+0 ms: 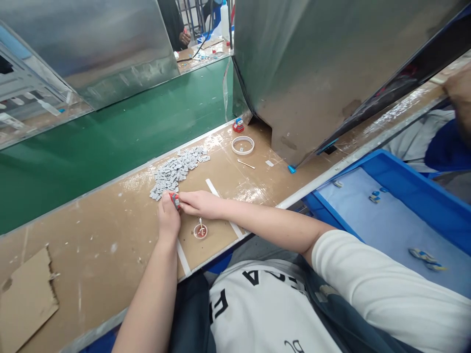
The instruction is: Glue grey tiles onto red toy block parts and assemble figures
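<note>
A small red and grey piece (174,200) is held between my two hands over the brown tabletop (121,220). My left hand (169,215) is wrapped round it from the left. From the right, the fingers of my right hand (198,203) are pinched against it. Just beyond my hands lies a heap of small grey pieces (176,171). Nearer to my body stands a little round cup (200,231) with reddish contents and a white stick in it.
Further back are a red and blue piece (238,125), a white ring (243,145) and a cotton swab (246,164). Torn cardboard (27,299) lies at left. A blue bin (368,196) stands at right. Metal panels (312,63) rise behind. Other people's hands show beyond.
</note>
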Motion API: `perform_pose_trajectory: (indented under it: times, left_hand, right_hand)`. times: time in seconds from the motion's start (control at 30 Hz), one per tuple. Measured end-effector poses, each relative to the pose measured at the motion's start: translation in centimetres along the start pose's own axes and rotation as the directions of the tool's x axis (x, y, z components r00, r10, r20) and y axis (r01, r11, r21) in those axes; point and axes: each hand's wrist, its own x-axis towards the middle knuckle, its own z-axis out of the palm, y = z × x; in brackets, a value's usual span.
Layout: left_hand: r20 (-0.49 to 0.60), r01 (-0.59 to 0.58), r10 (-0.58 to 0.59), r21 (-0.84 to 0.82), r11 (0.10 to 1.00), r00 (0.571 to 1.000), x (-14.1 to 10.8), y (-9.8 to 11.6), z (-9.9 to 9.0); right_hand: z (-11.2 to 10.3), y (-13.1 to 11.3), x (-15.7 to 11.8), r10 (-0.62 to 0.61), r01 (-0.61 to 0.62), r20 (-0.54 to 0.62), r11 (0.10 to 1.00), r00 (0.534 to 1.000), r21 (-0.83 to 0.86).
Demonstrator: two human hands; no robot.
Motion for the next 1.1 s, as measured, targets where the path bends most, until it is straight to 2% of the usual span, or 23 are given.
perform_pose_trajectory:
  times: [0.1, 0.2, 0.47, 0.57, 0.63, 0.7, 0.77, 0.8, 0.87, 0.97, 1.03, 1.1]
  left_hand:
    - [-0.01, 0.068, -0.068, -0.062, 0.996, 0.998, -0.1, 0.5, 0.2]
    - [-0.038, 0.073, -0.076, -0.078, 0.994, 0.996, -0.1, 0.8, 0.3]
    - [-0.076, 0.227, -0.255, -0.263, 0.938, 0.964, -0.2, 1.7, 0.4]
    - [0.022, 0.241, -0.251, -0.375, 0.895, 0.968, -0.2, 2.7, 0.0]
    - [0.152, 0.275, -0.231, -0.468, 0.839, 0.961, 0.1, 3.5, -0.6]
    - [0.293, 0.332, -0.19, -0.578, 0.746, 0.937, 0.7, 4.1, -1.2]
    - [0.399, 0.378, -0.125, -0.657, 0.652, 0.908, 1.4, 4.4, -1.7]
    - [0.427, 0.388, -0.096, -0.675, 0.628, 0.899, 1.8, 4.5, -1.8]
    - [0.481, 0.418, -0.057, -0.689, 0.591, 0.875, 2.5, 4.4, -2.0]
    - [0.533, 0.468, -0.039, -0.702, 0.538, 0.845, 2.9, 3.9, -1.9]
    - [0.515, 0.452, -0.032, -0.719, 0.528, 0.856, 2.8, 3.3, -1.7]
    - [0.468, 0.396, -0.014, -0.732, 0.555, 0.884, 2.8, 2.7, -1.6]
  right_hand:
    - [0.4, -0.1, 0.2, 0.035, -0.034, -0.026, 0.999, 0.999, 0.035]
    - [0.4, 0.0, 0.3, 0.048, -0.046, -0.033, 0.996, 0.998, 0.071]
    - [-0.8, -0.3, -0.1, -0.036, 0.039, -0.018, 0.971, 0.999, 0.234]
    - [-1.1, 0.0, -0.2, 0.03, 0.002, -0.117, 0.966, 0.993, 0.259]
    - [-1.3, 0.4, -0.1, 0.089, -0.031, -0.198, 0.96, 0.976, 0.278]
    - [-1.6, 0.7, -0.1, 0.121, -0.039, -0.256, 0.953, 0.959, 0.3]
    - [-2.0, 0.9, -0.3, 0.089, -0.012, -0.259, 0.958, 0.962, 0.286]
    - [-2.3, 1.0, -0.5, 0.039, 0.02, -0.218, 0.965, 0.975, 0.261]
    - [-2.8, 0.9, -1.0, -0.104, 0.111, -0.049, 0.974, 0.993, 0.195]
    - [-3.2, 0.5, -1.9, -0.257, 0.235, 0.221, 0.965, 0.941, 0.119]
    - [-3.2, 0.2, -2.3, -0.277, 0.267, 0.304, 0.961, 0.911, 0.075]
    - [-3.0, -0.1, -2.6, -0.277, 0.28, 0.341, 0.959, 0.898, 0.041]
